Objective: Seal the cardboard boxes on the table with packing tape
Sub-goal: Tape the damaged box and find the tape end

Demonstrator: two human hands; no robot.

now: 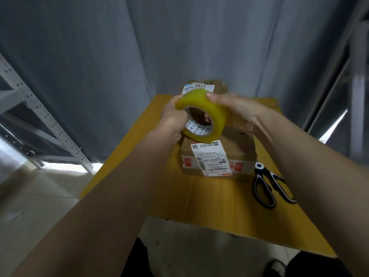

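A yellowish roll of packing tape [207, 110] is held up above the table in both hands. My left hand [172, 118] grips its left side, fingers curled into the core. My right hand [233, 108] grips the right side, with the thumb pressed on the roll's outer face. Below the roll sits a cardboard box [235, 150] with a white shipping label on its near face. A second cardboard box [217, 86], labelled 4977, stands at the far end of the table, partly hidden behind the roll.
Black-and-white scissors [269, 184] lie on the yellow table [209, 198] right of the near box. A grey curtain hangs behind. Metal shelving [40, 112] stands to the left, another frame to the right. My dark-clad legs show below the table's near edge.
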